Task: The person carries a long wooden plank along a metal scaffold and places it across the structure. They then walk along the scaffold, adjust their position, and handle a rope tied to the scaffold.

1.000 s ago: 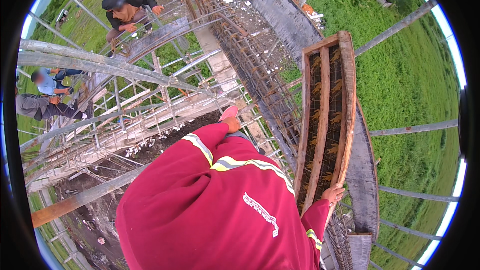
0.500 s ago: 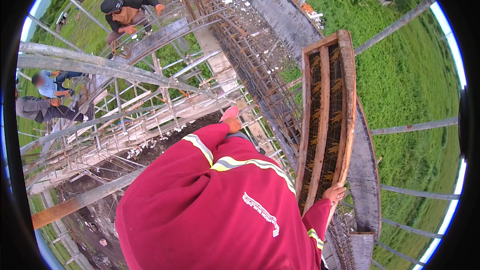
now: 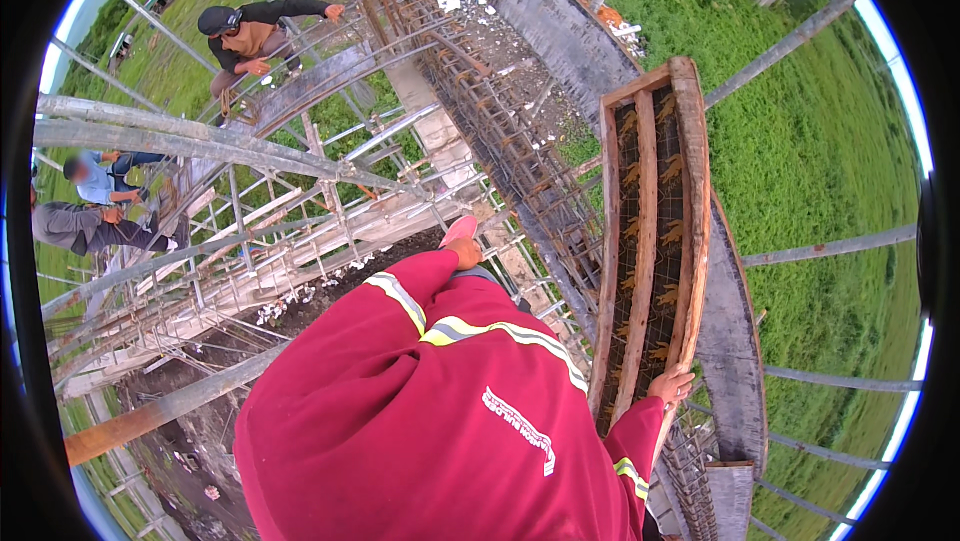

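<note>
At the right stands a long wooden formwork panel [image 3: 645, 191], with a timber frame, a middle batten and dark ply marked in yellow. My right hand [image 3: 671, 386] is closed around its right edge, near the lower end, with the fingers over the outer side. Out of the maroon sleeve in the middle comes my left hand [image 3: 467, 253], over my grey trouser leg. A pink thing [image 3: 460, 230] shows just past it; whether the hand touches it I cannot tell. The left fingers are mostly hidden.
A rebar cage [image 3: 500, 121] runs beside the panel. Dark curved form boards [image 3: 560, 16] lie behind it and to its right. Scaffold pipes [image 3: 230, 146] cross the left side. One worker [image 3: 260, 36] crouches at upper left; others sit at far left [image 3: 100, 206]. Grass lies far below.
The view has shifted slightly. The worker at upper left has stretched an arm farther to the right. My right hand keeps its place on the panel.
</note>
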Demonstrator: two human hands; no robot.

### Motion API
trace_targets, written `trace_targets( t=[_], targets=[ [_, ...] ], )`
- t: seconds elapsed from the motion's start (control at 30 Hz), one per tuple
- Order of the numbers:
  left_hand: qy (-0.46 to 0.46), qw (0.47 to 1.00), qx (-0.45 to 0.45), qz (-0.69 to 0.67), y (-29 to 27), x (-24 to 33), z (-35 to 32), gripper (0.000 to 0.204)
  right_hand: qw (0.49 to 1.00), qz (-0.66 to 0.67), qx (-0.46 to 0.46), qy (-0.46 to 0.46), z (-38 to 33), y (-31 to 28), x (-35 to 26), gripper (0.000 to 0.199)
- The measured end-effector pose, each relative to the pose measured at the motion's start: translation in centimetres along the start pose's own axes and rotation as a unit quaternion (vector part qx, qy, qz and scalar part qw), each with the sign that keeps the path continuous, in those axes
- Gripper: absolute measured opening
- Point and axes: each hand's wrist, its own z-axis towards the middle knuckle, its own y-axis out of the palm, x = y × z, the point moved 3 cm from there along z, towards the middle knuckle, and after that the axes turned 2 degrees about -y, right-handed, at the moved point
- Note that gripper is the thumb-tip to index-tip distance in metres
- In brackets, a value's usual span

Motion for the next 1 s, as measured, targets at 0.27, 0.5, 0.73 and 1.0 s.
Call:
trace_targets(
  t=[0.27,0.5,0.73,1.0],
  targets=[
    [0.025,0.999,-0.006,0.033,-0.1,0.3,-0.3,0.034,1.000,0.000,0.002,0.008,-0.1,-0.2,-0.3,0.076],
    [0.017,1.000,0.014,0.022,1.2,-1.1,0.7,0.034,1.000,-0.005,0.004,0.000,0.3,0.2,0.2,0.076],
    [-0.005,0.901,-0.004,-0.434,-4.3,7.4,-0.4,0.023,1.000,-0.008,0.005,-0.004,0.4,0.3,0.5,0.075],
    [0.407,0.706,-0.106,-0.569,-25.4,28.5,-13.8,0.014,1.000,-0.015,0.014,-0.002,0.0,-0.1,0.1,0.074]
  ],
)
